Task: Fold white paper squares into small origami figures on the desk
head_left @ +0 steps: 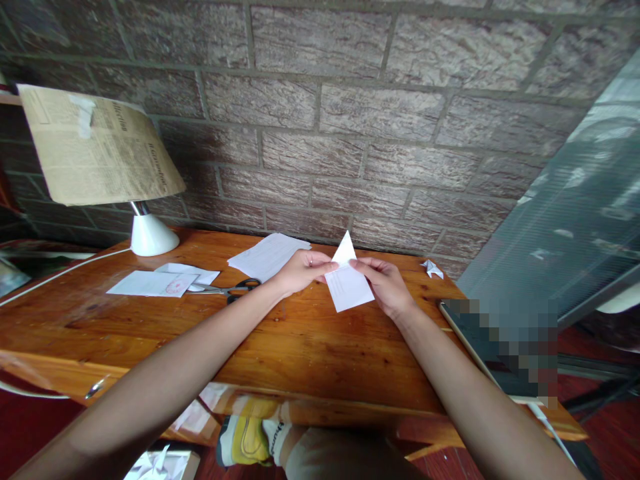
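Note:
Both of my hands hold one folded white sheet of paper (349, 283) up over the wooden table (300, 347). My left hand (301, 269) pinches its left edge with closed fingers. My right hand (384, 285) grips its right side, thumb on top. The paper's top is folded into a point that stands upward.
Black-handled scissors (231, 289) lie left of my hands, beside loose white sheets (155, 283) and another sheet (269, 256). A lamp (147, 233) with a newspaper shade stands at the back left. A small folded paper shape (432, 269) lies at the back right. A tablet (500, 340) rests at the table's right edge.

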The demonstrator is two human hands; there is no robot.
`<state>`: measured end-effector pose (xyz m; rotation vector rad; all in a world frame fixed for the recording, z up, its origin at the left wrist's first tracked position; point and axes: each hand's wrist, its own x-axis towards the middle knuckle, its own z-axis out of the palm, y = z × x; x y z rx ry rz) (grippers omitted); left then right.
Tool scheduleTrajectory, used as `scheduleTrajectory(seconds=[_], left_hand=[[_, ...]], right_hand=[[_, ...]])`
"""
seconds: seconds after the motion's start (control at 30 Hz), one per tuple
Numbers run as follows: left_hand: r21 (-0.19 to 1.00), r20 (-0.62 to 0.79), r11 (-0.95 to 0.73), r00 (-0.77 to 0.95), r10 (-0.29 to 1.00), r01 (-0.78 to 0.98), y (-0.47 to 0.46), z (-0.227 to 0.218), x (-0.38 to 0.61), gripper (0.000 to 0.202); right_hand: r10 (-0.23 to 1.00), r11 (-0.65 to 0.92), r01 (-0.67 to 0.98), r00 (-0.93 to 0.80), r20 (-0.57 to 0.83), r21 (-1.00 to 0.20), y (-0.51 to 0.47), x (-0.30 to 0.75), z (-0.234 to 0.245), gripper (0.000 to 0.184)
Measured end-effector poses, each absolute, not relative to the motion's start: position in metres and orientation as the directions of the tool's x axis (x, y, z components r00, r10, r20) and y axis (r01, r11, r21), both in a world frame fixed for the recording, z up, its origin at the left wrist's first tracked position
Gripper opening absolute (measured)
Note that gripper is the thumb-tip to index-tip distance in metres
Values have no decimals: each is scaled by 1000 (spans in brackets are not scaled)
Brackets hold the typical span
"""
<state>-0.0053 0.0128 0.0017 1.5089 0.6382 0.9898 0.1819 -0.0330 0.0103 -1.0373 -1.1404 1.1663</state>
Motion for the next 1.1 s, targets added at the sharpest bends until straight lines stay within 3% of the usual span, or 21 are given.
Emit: scheduleTrajectory(seconds=[0.57, 0.9, 1.1], left_hand=[[968, 250, -192, 529, 811, -162, 10, 3, -7, 36], [964, 257, -174, 546, 797, -199, 17, -4, -7, 38], [962, 262, -175, 526, 809, -208, 16, -4, -6, 36]], right_hand=[[983, 182, -161, 66, 173, -970, -32, 183, 11, 30], [963, 250, -136, -64, 261, -959, -37, 182, 15, 31], [966, 248, -143, -37, 255, -958, -37, 181, 16, 27]])
